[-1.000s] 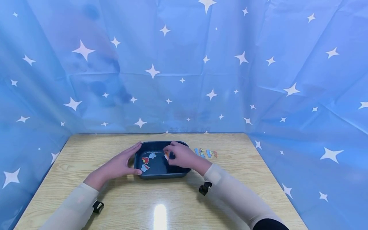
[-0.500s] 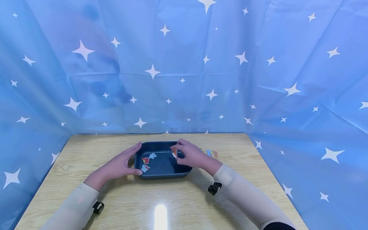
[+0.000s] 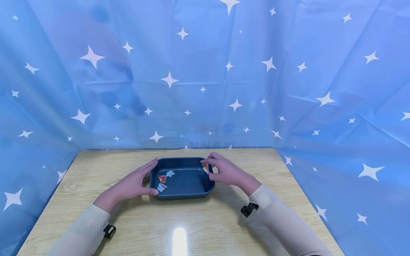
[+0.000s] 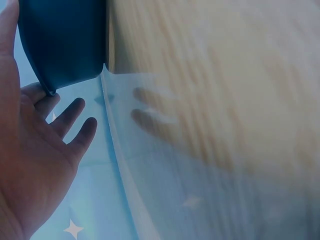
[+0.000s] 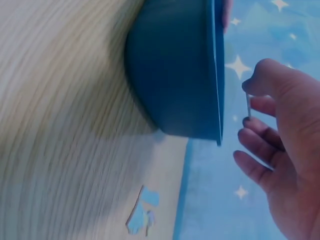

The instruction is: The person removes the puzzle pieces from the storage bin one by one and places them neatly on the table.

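A dark blue rectangular tray [image 3: 182, 195] stands on the table. My left hand [image 3: 132, 183] rests against its left end, thumb at the near corner and fingers at the far one. In the left wrist view those fingers are extended, some touching the rim. My right hand [image 3: 225, 170] pinches an orange and white puzzle piece [image 3: 205, 168] over the tray's right end. The right wrist view shows that piece [image 5: 249, 106] edge-on between thumb and fingers. Inside the tray, at the left, lie a red and yellow piece [image 3: 162, 179] and two pale blue pieces [image 3: 170, 173].
Several loose puzzle pieces [image 5: 135, 220] lie on the wooden table [image 3: 179, 217] right of the tray, mostly hidden behind my right hand in the head view. A blue star-patterned curtain [image 3: 205, 71] encloses the table's back and sides.
My right hand has moved to the right across the tray with the pinched puzzle piece, now covering the pieces on the table. The left hand and tray have stayed put.
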Motion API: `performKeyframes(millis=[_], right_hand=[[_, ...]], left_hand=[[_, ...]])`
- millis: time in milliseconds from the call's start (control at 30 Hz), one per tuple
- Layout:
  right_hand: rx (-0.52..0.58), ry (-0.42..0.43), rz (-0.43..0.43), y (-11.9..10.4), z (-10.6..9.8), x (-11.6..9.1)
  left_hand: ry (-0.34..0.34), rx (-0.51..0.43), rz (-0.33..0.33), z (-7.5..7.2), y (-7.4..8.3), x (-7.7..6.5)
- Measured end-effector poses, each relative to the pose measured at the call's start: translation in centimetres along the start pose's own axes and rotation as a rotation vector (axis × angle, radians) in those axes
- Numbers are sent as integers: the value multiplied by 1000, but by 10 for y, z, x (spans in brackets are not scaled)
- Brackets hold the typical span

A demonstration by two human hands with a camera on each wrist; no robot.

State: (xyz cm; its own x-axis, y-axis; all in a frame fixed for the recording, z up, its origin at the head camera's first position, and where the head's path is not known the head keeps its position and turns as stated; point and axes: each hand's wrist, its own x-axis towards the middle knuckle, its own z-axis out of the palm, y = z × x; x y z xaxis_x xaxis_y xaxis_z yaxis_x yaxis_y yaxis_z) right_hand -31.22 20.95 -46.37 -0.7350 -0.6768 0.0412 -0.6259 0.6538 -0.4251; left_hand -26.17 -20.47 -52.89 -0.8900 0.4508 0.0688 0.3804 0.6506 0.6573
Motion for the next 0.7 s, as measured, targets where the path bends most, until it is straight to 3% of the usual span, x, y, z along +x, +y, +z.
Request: performKeyframes(millis=[400, 700], right_hand=[[43, 99, 36, 26, -10, -24], [42, 127, 129, 49, -18, -48]], left_hand=[[1, -2, 2, 0, -3, 0], [-4, 1, -8, 1, -1, 0]])
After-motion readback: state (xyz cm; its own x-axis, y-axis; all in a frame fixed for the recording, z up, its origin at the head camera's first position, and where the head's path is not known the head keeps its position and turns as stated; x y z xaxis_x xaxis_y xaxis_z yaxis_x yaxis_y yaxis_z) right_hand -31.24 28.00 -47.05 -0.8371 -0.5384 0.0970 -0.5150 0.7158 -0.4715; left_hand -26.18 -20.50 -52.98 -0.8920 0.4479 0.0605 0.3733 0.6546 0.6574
